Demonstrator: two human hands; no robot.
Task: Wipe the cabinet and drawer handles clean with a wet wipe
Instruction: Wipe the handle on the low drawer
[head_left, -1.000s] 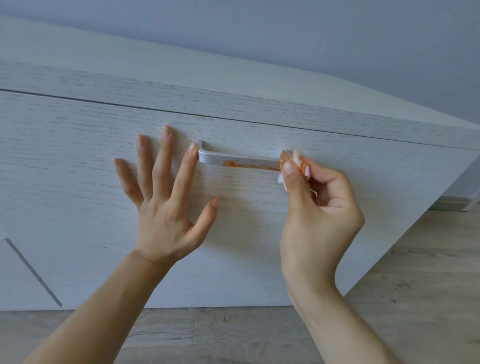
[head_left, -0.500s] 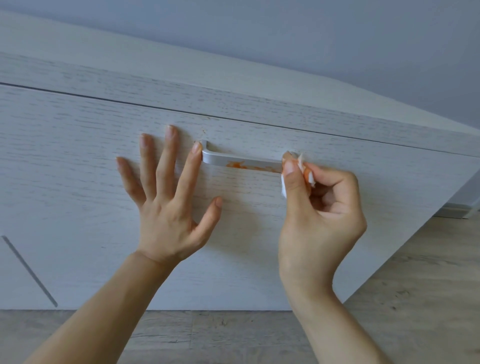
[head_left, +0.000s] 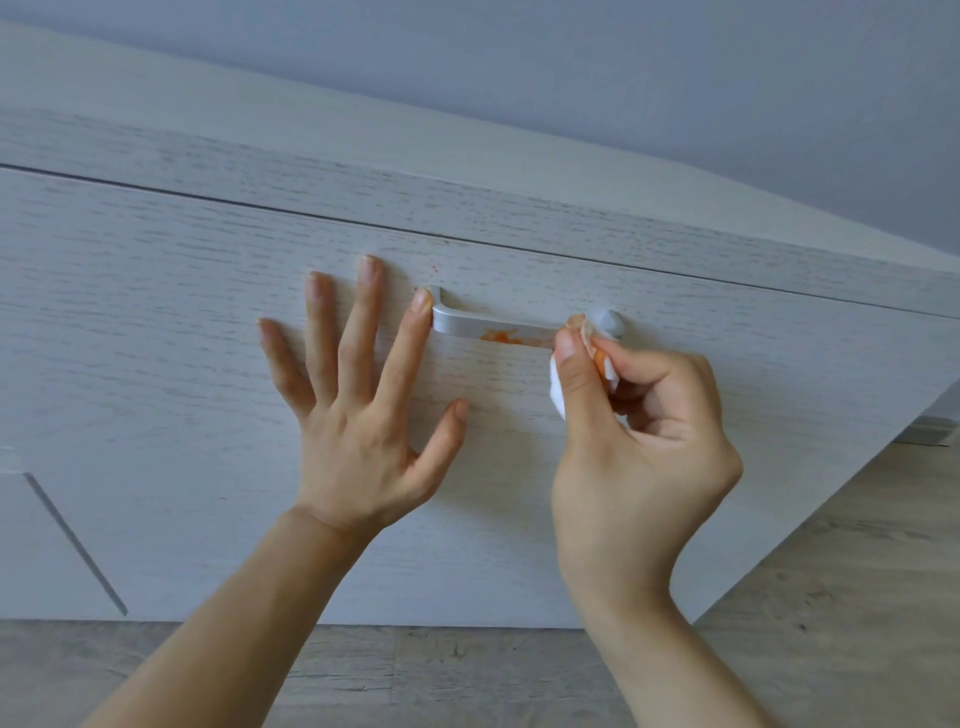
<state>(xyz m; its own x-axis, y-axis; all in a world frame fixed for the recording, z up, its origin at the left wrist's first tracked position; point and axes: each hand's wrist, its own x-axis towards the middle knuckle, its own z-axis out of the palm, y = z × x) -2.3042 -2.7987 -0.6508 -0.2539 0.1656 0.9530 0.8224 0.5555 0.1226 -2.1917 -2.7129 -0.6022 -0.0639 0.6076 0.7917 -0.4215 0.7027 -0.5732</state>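
Note:
A silver bar handle (head_left: 467, 318) sits on the white wood-grain drawer front (head_left: 156, 312). An orange smear (head_left: 501, 336) marks the handle's lower edge near its middle. My right hand (head_left: 634, 447) pinches a folded white wet wipe (head_left: 557, 387), stained orange, between thumb and fingers and presses it against the handle's right end. My left hand (head_left: 353, 395) lies flat on the drawer front with fingers spread, the index fingertip touching the handle's left end.
The cabinet's top panel (head_left: 467, 208) runs above the drawer, with a grey-blue wall (head_left: 623, 78) behind. A wood-look floor (head_left: 831, 597) lies below and to the right. A seam to another panel (head_left: 78, 545) shows at lower left.
My right hand with the wipe has shifted slightly left along the handle's right end. The left hand stays flat in the same place. The view has moved a little.

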